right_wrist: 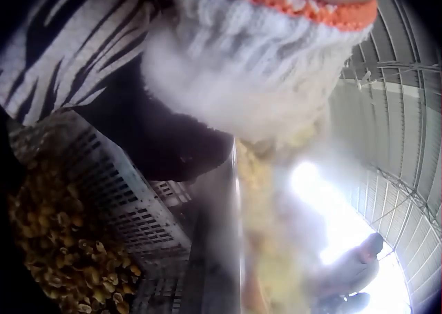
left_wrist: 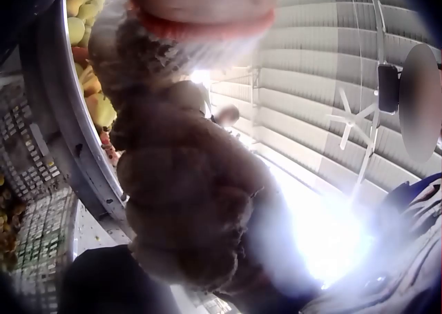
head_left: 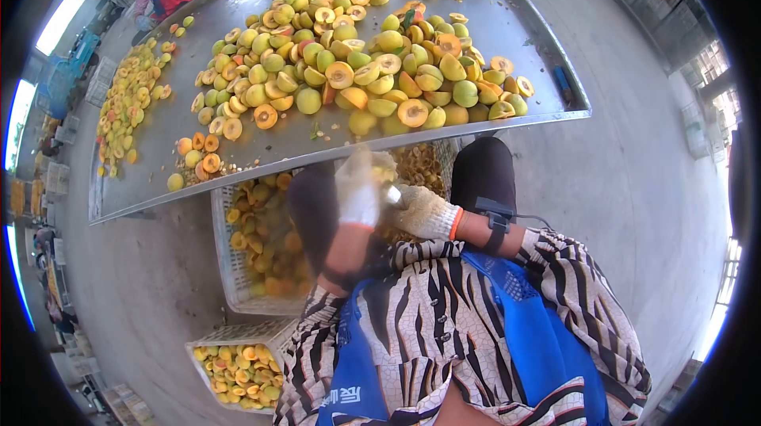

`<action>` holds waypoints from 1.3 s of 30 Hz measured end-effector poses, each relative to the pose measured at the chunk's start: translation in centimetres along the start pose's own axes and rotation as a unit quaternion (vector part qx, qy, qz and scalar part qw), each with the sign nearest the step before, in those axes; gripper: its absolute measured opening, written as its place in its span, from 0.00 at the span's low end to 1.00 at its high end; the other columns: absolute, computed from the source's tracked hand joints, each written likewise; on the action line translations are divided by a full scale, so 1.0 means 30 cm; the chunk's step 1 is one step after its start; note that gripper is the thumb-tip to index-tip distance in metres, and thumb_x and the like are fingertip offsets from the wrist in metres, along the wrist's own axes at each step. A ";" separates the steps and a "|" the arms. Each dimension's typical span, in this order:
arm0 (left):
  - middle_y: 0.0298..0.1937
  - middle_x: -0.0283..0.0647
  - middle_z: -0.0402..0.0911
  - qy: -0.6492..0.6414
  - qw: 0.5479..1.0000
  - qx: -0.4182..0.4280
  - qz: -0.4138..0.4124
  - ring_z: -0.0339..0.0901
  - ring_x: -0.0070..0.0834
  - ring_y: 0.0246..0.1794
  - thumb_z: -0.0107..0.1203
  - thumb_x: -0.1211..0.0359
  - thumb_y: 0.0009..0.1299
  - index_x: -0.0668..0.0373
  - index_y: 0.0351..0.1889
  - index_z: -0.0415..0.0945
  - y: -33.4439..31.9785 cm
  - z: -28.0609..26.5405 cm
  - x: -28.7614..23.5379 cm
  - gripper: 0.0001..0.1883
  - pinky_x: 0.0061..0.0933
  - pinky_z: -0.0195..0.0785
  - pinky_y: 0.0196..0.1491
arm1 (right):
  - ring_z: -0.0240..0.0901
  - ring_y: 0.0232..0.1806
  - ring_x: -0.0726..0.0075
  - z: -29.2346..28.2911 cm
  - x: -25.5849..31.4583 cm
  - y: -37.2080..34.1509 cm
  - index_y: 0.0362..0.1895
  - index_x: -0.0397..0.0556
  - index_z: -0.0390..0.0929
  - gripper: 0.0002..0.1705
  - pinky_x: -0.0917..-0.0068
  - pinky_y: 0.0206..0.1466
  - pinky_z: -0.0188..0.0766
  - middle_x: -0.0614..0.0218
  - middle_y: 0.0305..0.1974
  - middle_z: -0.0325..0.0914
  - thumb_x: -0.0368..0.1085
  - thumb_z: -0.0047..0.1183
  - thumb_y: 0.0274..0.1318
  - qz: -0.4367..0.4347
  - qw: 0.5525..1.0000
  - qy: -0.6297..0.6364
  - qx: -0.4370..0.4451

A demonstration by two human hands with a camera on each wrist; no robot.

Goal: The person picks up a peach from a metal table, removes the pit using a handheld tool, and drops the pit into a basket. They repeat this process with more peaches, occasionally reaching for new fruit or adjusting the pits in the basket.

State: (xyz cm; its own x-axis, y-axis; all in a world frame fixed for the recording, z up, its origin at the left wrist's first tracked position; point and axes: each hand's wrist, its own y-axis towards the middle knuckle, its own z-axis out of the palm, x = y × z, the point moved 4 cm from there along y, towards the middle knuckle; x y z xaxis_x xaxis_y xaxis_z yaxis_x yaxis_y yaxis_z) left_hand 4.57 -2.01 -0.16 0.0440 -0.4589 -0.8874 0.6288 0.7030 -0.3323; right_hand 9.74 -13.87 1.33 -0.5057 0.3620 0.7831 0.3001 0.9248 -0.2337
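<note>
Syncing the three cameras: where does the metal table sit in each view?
Head: metal table, upper middle.
Left wrist: its rim, upper left, slanting down.
Right wrist: its rim, lower centre, near vertical.
Shared landmark: the yellow-green fruit on it, blurred in the right wrist view.
</note>
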 end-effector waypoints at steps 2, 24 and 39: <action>0.29 0.45 0.81 0.016 0.998 0.033 0.044 0.80 0.34 0.27 0.44 0.55 0.78 0.67 0.36 0.77 0.009 -0.007 0.019 0.23 0.33 0.76 0.33 | 0.76 0.47 0.41 -0.001 0.003 -0.007 0.48 0.47 0.77 0.16 0.56 0.51 0.73 0.48 0.45 0.79 0.39 0.47 0.58 -0.008 0.999 0.047 0.000; 0.29 0.45 0.83 -0.081 0.982 0.162 0.050 0.79 0.30 0.25 0.48 0.56 0.77 0.68 0.34 0.79 -0.005 0.005 -0.046 0.23 0.29 0.74 0.32 | 0.79 0.39 0.40 -0.003 0.045 0.017 0.43 0.45 0.77 0.15 0.51 0.44 0.74 0.46 0.37 0.80 0.40 0.44 0.58 0.055 0.993 0.061 0.079; 0.31 0.44 0.83 -0.019 0.979 0.195 0.048 0.81 0.31 0.27 0.43 0.54 0.78 0.66 0.39 0.77 0.046 -0.015 0.037 0.23 0.27 0.74 0.29 | 0.66 0.18 0.80 0.030 -0.064 -0.031 0.36 0.50 0.75 0.08 0.78 0.20 0.62 0.74 0.21 0.70 0.40 0.56 0.61 0.062 0.903 0.374 0.204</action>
State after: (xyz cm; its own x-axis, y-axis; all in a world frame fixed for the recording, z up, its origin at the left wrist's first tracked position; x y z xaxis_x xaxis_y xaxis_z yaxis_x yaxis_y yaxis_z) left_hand 5.12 -1.31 -1.76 0.1406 -0.4257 -0.8939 0.8690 0.4857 -0.0946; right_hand 9.70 -15.32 -0.48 0.2446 0.4272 0.8704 -0.0835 0.9036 -0.4201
